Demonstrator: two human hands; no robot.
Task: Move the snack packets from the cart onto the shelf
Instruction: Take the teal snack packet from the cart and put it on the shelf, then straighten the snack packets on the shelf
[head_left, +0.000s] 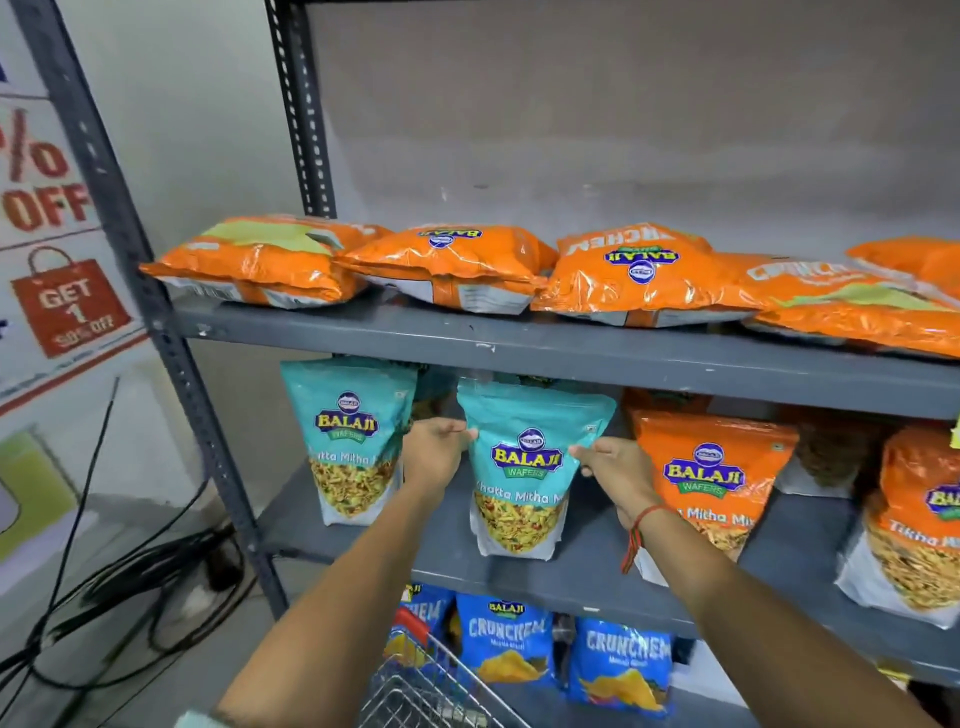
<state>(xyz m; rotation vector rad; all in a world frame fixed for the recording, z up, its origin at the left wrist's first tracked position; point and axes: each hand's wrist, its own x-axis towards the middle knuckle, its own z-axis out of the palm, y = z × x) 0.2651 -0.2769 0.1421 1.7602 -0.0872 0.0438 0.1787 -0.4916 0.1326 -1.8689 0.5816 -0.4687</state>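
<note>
A teal Balaji snack packet (524, 483) stands upright on the middle shelf (587, 577) of a grey metal rack. My left hand (434, 452) pinches its left edge and my right hand (615, 467) pinches its right edge. A second teal packet (345, 441) stands to its left. Orange packets (711, 483) stand to its right. The wire cart (415, 691) shows at the bottom, below my arms; its inside is mostly out of view.
Several orange packets (452, 265) lie flat on the upper shelf (519, 348). Blue Crunchem packets (511, 644) stand on the lowest shelf. Black cables (130, 587) trail on the floor left of the rack post (171, 332). A discount poster (52, 234) hangs on the left wall.
</note>
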